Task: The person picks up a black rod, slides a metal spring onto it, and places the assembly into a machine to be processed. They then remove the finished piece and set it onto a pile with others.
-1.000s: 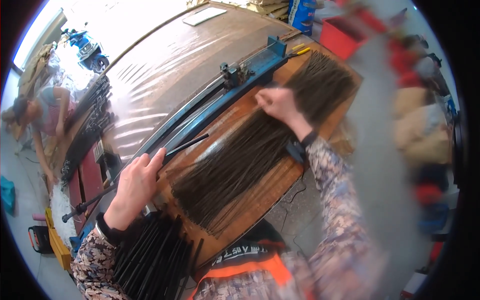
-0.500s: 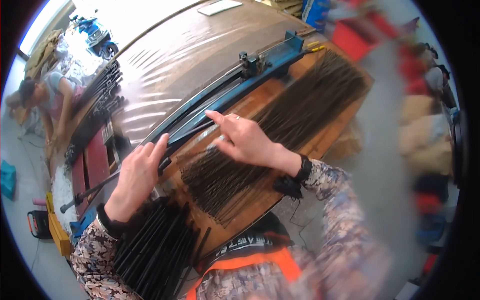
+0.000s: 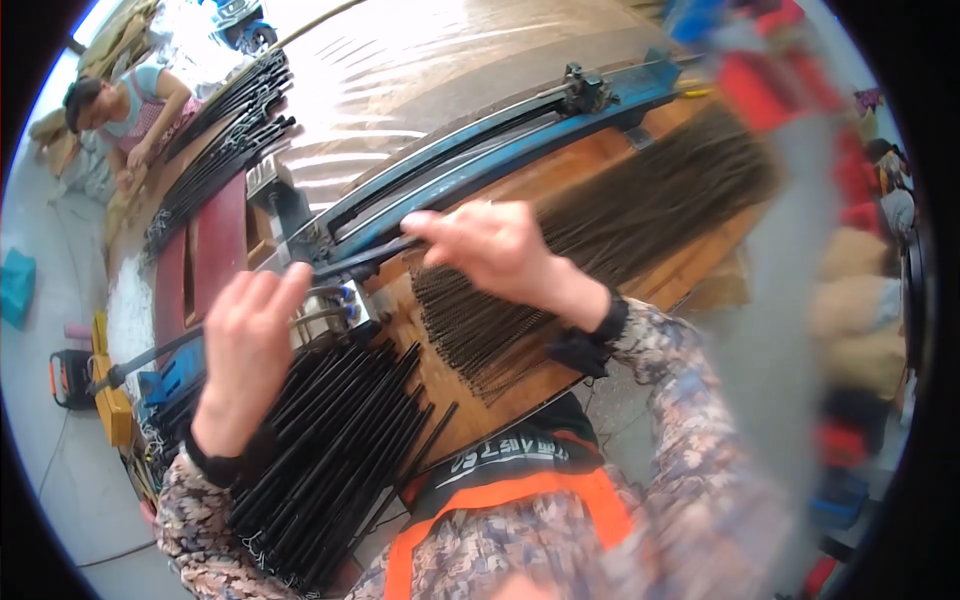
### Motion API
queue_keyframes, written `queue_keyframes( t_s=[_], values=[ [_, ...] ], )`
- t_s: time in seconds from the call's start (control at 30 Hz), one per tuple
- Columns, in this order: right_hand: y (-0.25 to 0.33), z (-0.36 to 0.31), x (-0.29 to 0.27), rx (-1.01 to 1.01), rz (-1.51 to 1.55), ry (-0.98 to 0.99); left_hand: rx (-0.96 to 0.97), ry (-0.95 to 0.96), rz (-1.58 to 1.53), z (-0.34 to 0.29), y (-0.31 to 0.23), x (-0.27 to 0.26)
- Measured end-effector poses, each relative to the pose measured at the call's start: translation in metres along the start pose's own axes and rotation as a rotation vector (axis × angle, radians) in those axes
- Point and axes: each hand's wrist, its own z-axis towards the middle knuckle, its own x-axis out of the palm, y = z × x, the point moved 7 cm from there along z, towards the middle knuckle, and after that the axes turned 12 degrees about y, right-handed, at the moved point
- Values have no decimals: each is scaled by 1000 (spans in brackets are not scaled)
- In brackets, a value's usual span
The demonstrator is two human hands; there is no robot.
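1. Head view: the right grip pinches one end of a black rod, held up near the blue rail.
2. The left grip is closed round the same rod.
3. Thin dark strands, perhaps springs, blur across the surface.

Near the left end of one blue rail: one left hand, one right hand, one black rod. Beyond that end: one co-worker, two dark-red boards.

A slim black rod slants up rightward, held by left hand and right hand.
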Motion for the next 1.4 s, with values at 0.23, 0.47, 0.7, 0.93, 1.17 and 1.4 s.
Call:
queue_keyframes(
  t_s=[0.23,0.47,0.7,0.93,1.17,1.4],
  values=[
    [-53,-2,9,99,-412,93,-361,-209,58,-98,124,-31],
    [-9,118,123,291,301,439,-396,-389,15,-147,149,-51],
    [-32,138,170,65,32,495,-502,-243,-95,-202,165,-12],
    [-25,144,199,-23,-206,724,-588,-202,-176,-203,164,6],
    [-77,85,71,-174,-626,251,-570,-220,-91,-203,180,23],
    [-171,7,-80,57,-861,375,-107,-300,-279,-46,130,103]
  ],
)
